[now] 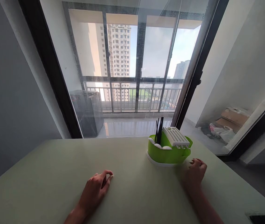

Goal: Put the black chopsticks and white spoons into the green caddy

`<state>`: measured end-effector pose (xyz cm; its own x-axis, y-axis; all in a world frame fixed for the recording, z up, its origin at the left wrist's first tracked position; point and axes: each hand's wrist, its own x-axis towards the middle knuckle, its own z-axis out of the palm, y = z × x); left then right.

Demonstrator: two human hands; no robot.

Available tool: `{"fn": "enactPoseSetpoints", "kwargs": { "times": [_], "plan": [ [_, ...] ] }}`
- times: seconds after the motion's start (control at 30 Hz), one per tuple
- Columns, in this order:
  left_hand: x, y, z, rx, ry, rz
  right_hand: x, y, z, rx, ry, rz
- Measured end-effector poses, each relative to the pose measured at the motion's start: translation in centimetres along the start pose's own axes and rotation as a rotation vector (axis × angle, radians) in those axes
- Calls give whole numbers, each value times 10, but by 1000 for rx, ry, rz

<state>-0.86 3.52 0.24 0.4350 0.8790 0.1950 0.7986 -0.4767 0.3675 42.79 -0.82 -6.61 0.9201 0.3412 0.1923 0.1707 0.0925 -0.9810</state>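
A bright green cutlery holder (168, 155) with a white base stands on the pale table (132, 193), right of centre. Its slotted white top piece (176, 136) sits over the right side. Dark chopsticks (160, 132) stick up from the left compartment, and several rounded white pieces (166, 147) show at its front rim. My left hand (96, 186) rests on the table, well left of the holder, fingers loosely bent and thumb apart, holding nothing. Close to the holder's right front, my right hand (196, 172) is slightly blurred, its fingers curled in and nothing visible in them.
Behind the table is a glass door with a dark frame (193, 84). Beyond it, a covered grey appliance (88, 109) stands at left on the balcony, and cardboard boxes (235, 118) with plastic bags lie at right. A black object (260, 219) lies at the table's lower right edge.
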Motion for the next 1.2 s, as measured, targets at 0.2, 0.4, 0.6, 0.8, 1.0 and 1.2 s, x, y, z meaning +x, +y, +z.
{"fn": "enactPoseSetpoints", "kwargs": {
  "times": [0.2, 0.4, 0.6, 0.8, 1.0, 1.2],
  "plan": [
    [0, 0, 0, -1, 3, -1, 3, 2, 7, 38, 26, 71],
    [1, -1, 1, -33, 15, 5, -9, 2, 12, 64, -108, 72],
    [1, 2, -1, -52, 16, -6, -12, -2, 8, 33, -171, 48],
    [0, 3, -1, -40, -4, -12, -16, 0, 14, 58, -210, 24],
    [1, 2, -2, -45, 4, -15, -23, 4, 19, 46, -305, -37],
    [1, 1, -1, -50, -28, -36, -33, -2, 23, 43, -419, -60]
  ]
}}
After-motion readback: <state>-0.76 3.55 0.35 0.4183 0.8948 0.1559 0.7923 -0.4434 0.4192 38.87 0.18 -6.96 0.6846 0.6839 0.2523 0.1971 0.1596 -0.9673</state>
